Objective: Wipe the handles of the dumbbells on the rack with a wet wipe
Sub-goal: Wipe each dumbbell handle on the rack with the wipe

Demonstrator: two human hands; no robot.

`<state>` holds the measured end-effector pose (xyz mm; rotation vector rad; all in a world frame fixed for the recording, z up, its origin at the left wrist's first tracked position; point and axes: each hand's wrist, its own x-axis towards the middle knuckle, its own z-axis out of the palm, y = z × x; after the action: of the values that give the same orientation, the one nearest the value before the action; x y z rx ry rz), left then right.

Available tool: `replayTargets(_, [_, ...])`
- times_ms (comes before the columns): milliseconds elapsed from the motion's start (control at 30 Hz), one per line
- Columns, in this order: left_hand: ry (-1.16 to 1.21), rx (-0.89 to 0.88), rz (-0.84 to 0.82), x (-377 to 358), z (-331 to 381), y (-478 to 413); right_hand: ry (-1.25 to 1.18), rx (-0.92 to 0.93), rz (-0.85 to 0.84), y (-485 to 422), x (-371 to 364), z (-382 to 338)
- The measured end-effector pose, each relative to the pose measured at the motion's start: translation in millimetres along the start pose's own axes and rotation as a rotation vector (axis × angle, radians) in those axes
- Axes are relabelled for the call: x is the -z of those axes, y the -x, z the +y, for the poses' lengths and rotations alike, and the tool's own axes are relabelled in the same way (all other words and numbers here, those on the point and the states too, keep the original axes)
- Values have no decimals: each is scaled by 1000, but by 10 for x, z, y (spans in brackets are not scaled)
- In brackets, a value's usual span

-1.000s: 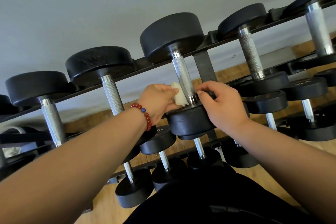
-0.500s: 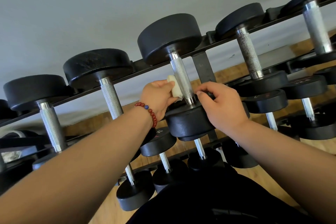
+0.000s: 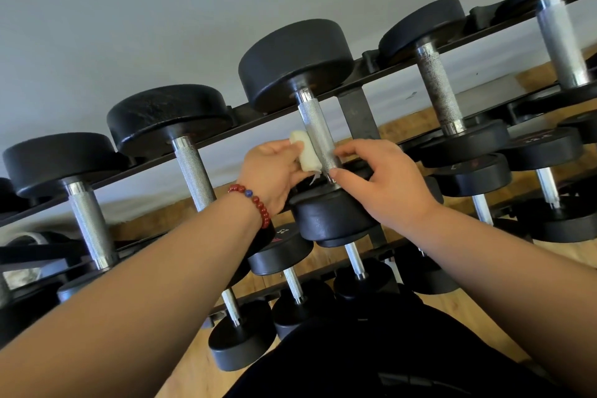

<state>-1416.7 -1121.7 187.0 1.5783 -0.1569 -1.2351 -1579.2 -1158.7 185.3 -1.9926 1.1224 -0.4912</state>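
Observation:
A black dumbbell with a knurled silver handle (image 3: pixel 316 129) lies across the top shelf of the rack (image 3: pixel 360 119), in the middle of the view. My left hand (image 3: pixel 269 171), with a red bead bracelet on its wrist, holds a folded white wet wipe (image 3: pixel 305 155) against the left side of that handle, near its lower end. My right hand (image 3: pixel 384 181) rests on the near black head (image 3: pixel 332 220) of the same dumbbell, with the fingers reaching to the handle's base.
More black dumbbells line the top shelf on both sides, one with a rusty handle (image 3: pixel 439 90) to the right. Smaller dumbbells (image 3: pixel 284 249) fill the lower shelves. A grey wall stands behind, and wooden floor (image 3: pixel 484 310) lies below.
My left hand has slid the wipe a little way up the handle. The right hand has stayed on the near head of the dumbbell.

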Motion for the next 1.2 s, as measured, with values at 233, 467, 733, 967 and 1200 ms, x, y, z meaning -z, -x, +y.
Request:
replayTargets(233, [95,-54,59,-83,124,-140,35,-2,-40,-126,24,-35])
replayTargets(467, [68,-116,78,-71,211,-157,-7,-7,-39,-136,17,-12])
replayTargets(733, [-58,-96,34,-5,40,-200,-19,-21,-36,-143,2,-6])
replayTargets(967, [175,-65,-56,-57,117,-387,-62,-32,-48,-136,0,14])
replayTargets(1200, [94,-40,-75,-46,139,-477,-75,-43,-49,-140,5,18])
